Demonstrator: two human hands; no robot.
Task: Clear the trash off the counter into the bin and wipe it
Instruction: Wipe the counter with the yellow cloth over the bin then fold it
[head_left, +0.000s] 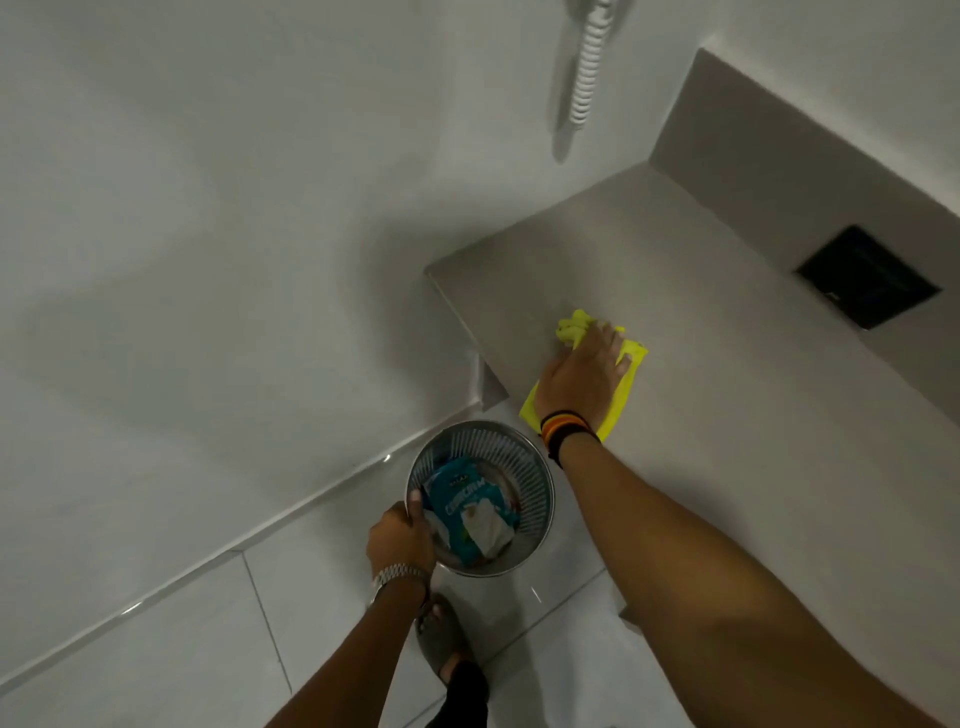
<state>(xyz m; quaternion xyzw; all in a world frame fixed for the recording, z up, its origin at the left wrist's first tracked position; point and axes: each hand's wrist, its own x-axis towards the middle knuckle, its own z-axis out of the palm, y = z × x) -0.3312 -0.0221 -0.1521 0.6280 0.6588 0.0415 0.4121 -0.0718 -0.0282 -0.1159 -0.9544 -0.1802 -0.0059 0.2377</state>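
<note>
A yellow cloth lies on the grey counter near its left edge. My right hand presses flat on the cloth, fingers spread. Below the counter's edge, a round metal bin with slotted walls is held over the floor. My left hand grips the bin's near-left rim, thumb inside. Inside the bin lie a blue snack packet and a crumpled white paper.
A dark square socket plate is set in the counter's back wall at right. A white coiled cord hangs on the wall above. White floor tiles and a skirting strip lie below left; my sandalled foot stands under the bin.
</note>
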